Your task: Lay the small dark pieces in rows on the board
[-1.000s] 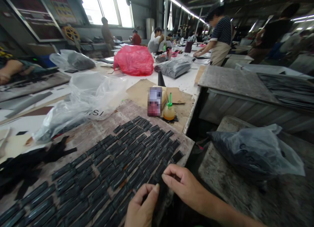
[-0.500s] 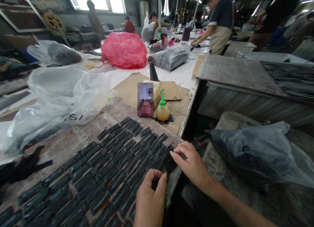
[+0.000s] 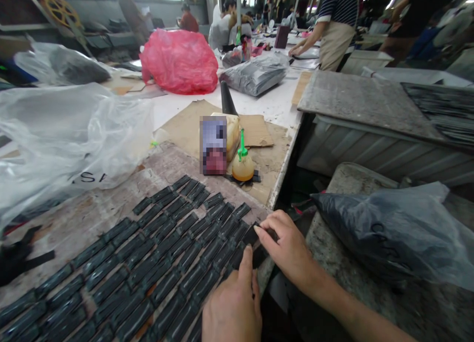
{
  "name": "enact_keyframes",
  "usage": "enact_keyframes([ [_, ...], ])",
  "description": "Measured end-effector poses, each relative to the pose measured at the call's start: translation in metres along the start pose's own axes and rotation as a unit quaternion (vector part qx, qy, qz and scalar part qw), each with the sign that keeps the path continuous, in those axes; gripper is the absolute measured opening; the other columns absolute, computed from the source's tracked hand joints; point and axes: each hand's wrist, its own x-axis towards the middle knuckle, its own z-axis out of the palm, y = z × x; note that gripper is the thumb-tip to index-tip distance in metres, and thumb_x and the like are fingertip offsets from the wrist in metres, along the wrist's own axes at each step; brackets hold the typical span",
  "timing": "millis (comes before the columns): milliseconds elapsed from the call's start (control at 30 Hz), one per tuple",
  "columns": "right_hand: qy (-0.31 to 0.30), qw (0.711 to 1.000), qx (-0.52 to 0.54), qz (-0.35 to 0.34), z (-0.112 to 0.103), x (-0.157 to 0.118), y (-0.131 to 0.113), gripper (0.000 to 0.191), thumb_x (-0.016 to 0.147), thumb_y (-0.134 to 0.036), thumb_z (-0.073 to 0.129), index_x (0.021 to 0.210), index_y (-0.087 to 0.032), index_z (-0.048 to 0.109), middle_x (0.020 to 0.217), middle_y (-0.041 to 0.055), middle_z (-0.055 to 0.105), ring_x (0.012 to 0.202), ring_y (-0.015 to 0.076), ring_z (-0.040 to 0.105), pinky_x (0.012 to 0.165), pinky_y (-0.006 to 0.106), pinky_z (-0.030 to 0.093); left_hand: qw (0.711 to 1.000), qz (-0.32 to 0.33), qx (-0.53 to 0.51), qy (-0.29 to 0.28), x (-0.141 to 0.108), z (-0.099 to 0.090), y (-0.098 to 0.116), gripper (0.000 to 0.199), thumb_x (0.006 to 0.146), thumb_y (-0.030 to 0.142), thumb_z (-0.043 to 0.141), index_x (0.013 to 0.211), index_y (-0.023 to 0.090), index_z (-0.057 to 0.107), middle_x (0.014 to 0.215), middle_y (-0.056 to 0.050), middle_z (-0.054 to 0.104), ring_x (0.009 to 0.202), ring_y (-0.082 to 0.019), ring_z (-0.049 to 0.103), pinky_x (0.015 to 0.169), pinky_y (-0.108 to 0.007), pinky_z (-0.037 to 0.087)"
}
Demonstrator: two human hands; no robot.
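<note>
Two hands, left hand [image 3: 231,307] and right hand [image 3: 291,250], fingers seemingly pinched together on a flat glossy black strip [image 3: 255,243].

black strips [image 3: 174,248]: dark, leather-like, with a faint sheen
work board [image 3: 92,213]: worn, stained, rough and matt
clear bag [image 3: 70,130]: thin plastic film, crinkled, glossy
red bag [image 3: 179,60]: thin plastic, shiny, wrinkled
grey bag [image 3: 388,228]: translucent plastic, creased, over dark contents
cardboard sheet [image 3: 192,125]: brown, matt, scuffed
small bottle [image 3: 242,167]: amber translucent plastic, green plastic nozzle
grey slab [image 3: 355,105]: dull, rough, stained
</note>
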Motion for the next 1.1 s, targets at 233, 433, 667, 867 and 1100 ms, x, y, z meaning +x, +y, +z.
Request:
enact_keyframes([
  [233, -0.002, 1.0, -0.019, 0.005, 0.002, 0.001, 0.0, 0.014, 0.084, -0.019, 0.052, 0.07, -0.019, 0.054, 0.08, 0.0037, 0.053, 0.082, 0.0184, 0.051, 0.074, 0.031, 0.042, 0.986, -0.066, 0.057, -0.14, 0.012, -0.02, 0.014, 0.049, 0.091, 0.008, 0.03, 0.136, 0.025, 0.03, 0.1, -0.009, 0.066, 0.085, -0.022, 0.064, 0.07, -0.032, 0.051],
  [433, 0.001, 0.999, -0.035, 0.001, 0.003, 0.002, 0.0, 0.013, 0.083, -0.018, 0.053, 0.07, -0.019, 0.054, 0.081, 0.0038, 0.054, 0.082, 0.0183, 0.052, 0.073, 0.03, 0.042, 0.988, -0.06, 0.053, -0.129, 0.012, -0.012, 0.005, 0.049, 0.09, 0.006, 0.03, 0.135, 0.025, 0.034, 0.091, -0.009, 0.068, 0.081, -0.021, 0.065, 0.066, -0.029, 0.05],
  [667, 0.004, 0.998, -0.065, -0.007, 0.003, 0.004, -0.001, 0.015, 0.083, -0.017, 0.053, 0.068, -0.019, 0.052, 0.08, 0.0035, 0.054, 0.08, 0.0172, 0.052, 0.071, 0.028, 0.043, 0.993, -0.015, 0.076, -0.084, 0.012, -0.001, -0.003, 0.052, 0.086, 0.002, 0.032, 0.133, 0.023, 0.038, 0.086, -0.007, 0.068, 0.072, -0.019, 0.065, 0.055, -0.024, 0.047],
  [867, -0.015, 0.993, -0.117, -0.007, 0.001, 0.007, -0.002, 0.016, 0.08, -0.018, 0.057, 0.066, -0.02, 0.048, 0.076, 0.0008, 0.05, 0.072, 0.0149, 0.052, 0.061, 0.025, 0.041, 0.992, -0.006, 0.087, -0.092, 0.013, -0.003, -0.005, 0.055, 0.084, -0.001, 0.03, 0.133, 0.022, 0.037, 0.086, -0.008, 0.068, 0.07, -0.019, 0.065, 0.054, -0.024, 0.047],
  [1100, -0.042, 0.987, -0.152, -0.018, -0.004, 0.009, -0.003, 0.015, 0.081, -0.019, 0.058, 0.069, -0.02, 0.049, 0.08, 0.0014, 0.05, 0.071, 0.0148, 0.053, 0.061, 0.025, 0.042, 0.992, 0.012, 0.091, -0.089, 0.014, -0.002, -0.007, 0.056, 0.083, -0.003, 0.028, 0.133, 0.02, 0.038, 0.089, -0.008, 0.068, 0.072, -0.019, 0.065, 0.055, -0.024, 0.048],
])
